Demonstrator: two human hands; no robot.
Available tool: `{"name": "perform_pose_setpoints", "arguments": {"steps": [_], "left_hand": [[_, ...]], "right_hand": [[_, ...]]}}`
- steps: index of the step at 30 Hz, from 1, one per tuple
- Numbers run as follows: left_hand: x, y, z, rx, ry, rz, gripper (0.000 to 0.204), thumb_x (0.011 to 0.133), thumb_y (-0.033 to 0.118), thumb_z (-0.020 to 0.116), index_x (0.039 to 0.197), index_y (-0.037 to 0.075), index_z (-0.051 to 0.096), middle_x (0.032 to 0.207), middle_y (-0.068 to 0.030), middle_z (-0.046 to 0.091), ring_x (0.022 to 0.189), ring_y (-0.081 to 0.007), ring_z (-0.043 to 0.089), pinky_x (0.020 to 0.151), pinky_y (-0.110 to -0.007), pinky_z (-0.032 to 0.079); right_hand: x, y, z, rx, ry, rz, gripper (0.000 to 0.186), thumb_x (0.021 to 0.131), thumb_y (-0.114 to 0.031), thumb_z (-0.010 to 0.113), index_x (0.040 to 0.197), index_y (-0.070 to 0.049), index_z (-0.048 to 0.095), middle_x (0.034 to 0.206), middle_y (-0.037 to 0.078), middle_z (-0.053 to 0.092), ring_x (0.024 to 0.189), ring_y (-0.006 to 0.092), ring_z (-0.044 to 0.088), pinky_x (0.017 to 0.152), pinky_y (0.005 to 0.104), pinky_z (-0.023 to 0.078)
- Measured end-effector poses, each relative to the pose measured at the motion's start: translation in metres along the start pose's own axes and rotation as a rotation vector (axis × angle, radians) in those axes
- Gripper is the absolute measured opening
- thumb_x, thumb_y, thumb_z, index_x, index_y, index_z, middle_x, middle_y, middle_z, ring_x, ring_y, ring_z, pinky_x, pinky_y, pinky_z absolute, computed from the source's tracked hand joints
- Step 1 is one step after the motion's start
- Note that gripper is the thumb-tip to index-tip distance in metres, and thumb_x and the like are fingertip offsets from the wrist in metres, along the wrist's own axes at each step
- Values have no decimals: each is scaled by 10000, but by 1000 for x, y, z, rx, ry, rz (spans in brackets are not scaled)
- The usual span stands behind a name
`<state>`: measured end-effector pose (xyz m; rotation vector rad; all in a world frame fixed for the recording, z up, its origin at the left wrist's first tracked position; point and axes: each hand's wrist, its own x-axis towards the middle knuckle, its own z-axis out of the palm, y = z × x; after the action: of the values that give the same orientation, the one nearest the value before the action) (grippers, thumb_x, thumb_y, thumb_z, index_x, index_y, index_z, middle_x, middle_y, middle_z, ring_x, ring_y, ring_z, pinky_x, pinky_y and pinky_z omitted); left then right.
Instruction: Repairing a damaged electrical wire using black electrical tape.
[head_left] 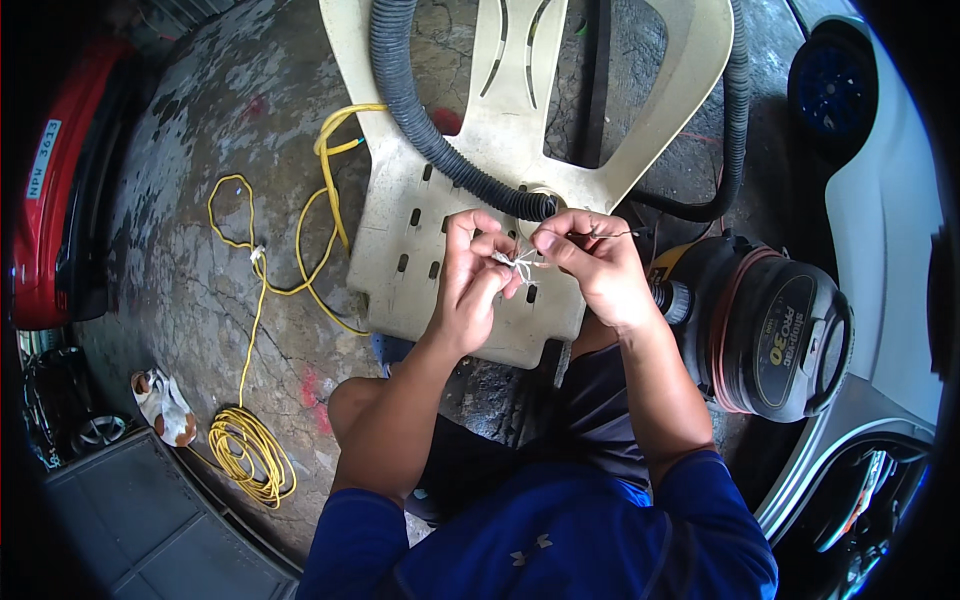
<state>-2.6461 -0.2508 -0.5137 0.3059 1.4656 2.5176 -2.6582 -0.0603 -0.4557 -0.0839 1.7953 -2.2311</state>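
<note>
My left hand (465,285) is pinched on a frayed bundle of white string (521,264), whose loose strands spread toward the other hand. My right hand (597,268) is closed, thumb against fingers, at the far side of the strands. A thin dark rod or wire (615,235) sticks out to the right from its grip; its kind is not clear. Both hands are above the seat of a cream plastic chair (400,285). Just beyond them lies the end of a black ribbed hose (440,160), resting across the chair.
A black wet-dry vacuum (765,335) stands at my right, near a light-coloured car (890,290). Yellow cord (300,290) loops over the stained concrete floor (200,140), with a coil (250,455) beside a grey metal panel (130,520). A red car (60,210) is at far left.
</note>
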Motion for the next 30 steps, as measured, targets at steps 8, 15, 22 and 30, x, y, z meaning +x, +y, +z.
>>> {"name": "perform_pose_setpoints", "arguments": {"steps": [8, 15, 22, 30], "left_hand": [[3, 3, 3, -55, 87, 12, 384, 947, -61, 483, 1300, 80, 430, 1036, -78, 587, 790, -120, 538, 737, -274, 471], [0, 1, 5, -72, 46, 49, 370, 938, -41, 499, 1286, 65, 431, 1013, -98, 652, 785, -140, 602, 738, -293, 506], [-1, -1, 7, -34, -18, 37, 374, 951, -93, 523, 1274, 67, 419, 1017, -98, 617, 797, -118, 578, 739, -276, 506], [0, -7, 14, 0, 113, 78, 318, 1010, -36, 561, 1320, 32, 532, 1089, -63, 630, 857, -88, 584, 772, -250, 507]], "right_hand": [[-22, -5, 12, -663, 37, -368, 44, 970, -44, 743, 945, -8, 742, 889, 83, 645, 747, 177, 619, 668, 317, 498], [-22, -1, 6, -395, 235, -259, 166, 989, -130, 747, 1054, 21, 772, 942, 57, 703, 863, 132, 654, 789, 293, 512], [-4, -3, 1, -210, 3, -66, 86, 962, -37, 749, 1016, 30, 754, 952, 62, 717, 870, 131, 658, 769, 306, 539], [-26, 21, 22, -713, 273, -590, 78, 928, -48, 809, 954, -28, 739, 850, 77, 634, 690, 178, 609, 611, 306, 495]]}}
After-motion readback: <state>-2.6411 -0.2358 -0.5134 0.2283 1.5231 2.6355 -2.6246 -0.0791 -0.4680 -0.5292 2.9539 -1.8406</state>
